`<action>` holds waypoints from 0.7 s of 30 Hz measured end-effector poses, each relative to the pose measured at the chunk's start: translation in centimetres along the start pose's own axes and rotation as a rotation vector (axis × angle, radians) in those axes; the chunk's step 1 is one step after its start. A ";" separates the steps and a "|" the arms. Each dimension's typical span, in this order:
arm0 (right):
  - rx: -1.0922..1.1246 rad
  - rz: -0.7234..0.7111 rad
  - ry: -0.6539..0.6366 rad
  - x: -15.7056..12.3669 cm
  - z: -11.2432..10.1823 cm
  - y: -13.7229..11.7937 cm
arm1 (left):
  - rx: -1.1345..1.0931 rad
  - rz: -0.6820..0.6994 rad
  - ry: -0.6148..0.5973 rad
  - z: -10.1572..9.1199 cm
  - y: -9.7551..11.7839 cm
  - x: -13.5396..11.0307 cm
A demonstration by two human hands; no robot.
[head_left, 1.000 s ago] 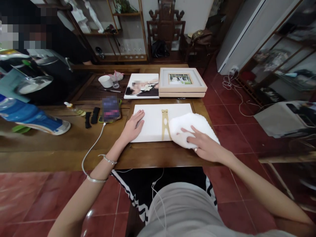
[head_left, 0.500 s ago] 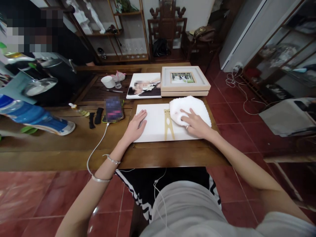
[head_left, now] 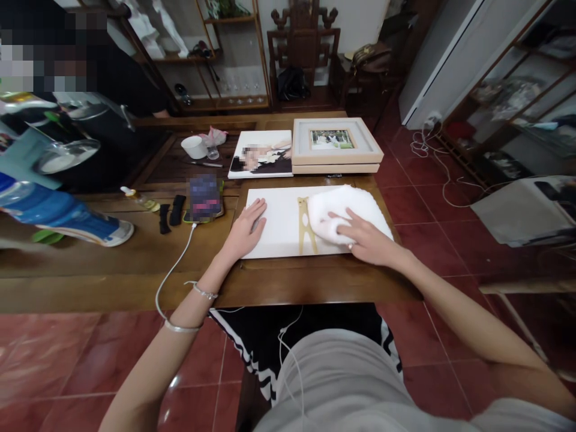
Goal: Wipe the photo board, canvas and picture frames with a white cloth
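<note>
A flat white panel [head_left: 279, 225] lies near the table's front edge. A tan, long-legged animal figure [head_left: 302, 223] shows upright on its middle. My left hand [head_left: 246, 229] rests on the panel's left end, palm down with fingers stretched out, holding nothing. On the right half, my right hand [head_left: 371, 238] has its fingers pressed into a fluffy white cloth [head_left: 346, 203], which is bunched under them. The cloth covers most of the panel's right side and touches the figure's edge.
Beyond the panel lie a photo print [head_left: 263, 157] and stacked light-wood frames [head_left: 335, 165]. Leftward are a phone [head_left: 204, 199] on a white cable, black strips [head_left: 179, 210], a dropper bottle [head_left: 140, 198], a large blue bottle [head_left: 67, 210] and a white cup [head_left: 194, 147]. Another person [head_left: 121, 78] stands at far left.
My right hand has slid the cloth to the right and slightly toward me, across the panel. My left hand stays in place on the panel's left end.
</note>
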State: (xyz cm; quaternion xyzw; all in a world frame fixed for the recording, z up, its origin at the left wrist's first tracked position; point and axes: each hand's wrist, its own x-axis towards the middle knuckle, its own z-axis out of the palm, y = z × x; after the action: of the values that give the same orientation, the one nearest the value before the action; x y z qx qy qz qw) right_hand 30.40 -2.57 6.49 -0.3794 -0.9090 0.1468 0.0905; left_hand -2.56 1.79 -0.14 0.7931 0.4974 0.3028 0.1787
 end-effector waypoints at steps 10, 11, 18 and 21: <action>-0.120 0.135 0.100 5.3 1.0 1.9 | -0.024 -0.012 0.004 0.0 0.0 -0.1; -0.118 0.142 0.086 4.4 1.2 0.8 | -0.023 -0.011 0.006 0.0 0.0 -0.1; -0.045 0.093 -0.087 -3.9 0.4 -6.1 | -0.017 -0.006 0.007 0.0 0.1 0.0; 0.017 0.104 -0.138 -4.4 -0.8 -5.8 | -0.020 -0.005 0.006 0.0 0.0 0.0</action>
State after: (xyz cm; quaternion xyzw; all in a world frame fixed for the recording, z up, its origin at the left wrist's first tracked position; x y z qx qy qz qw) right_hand 29.88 -9.45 8.99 -0.4142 -0.8909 0.1849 0.0233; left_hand -2.55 1.78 -0.14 0.7891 0.4969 0.3097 0.1856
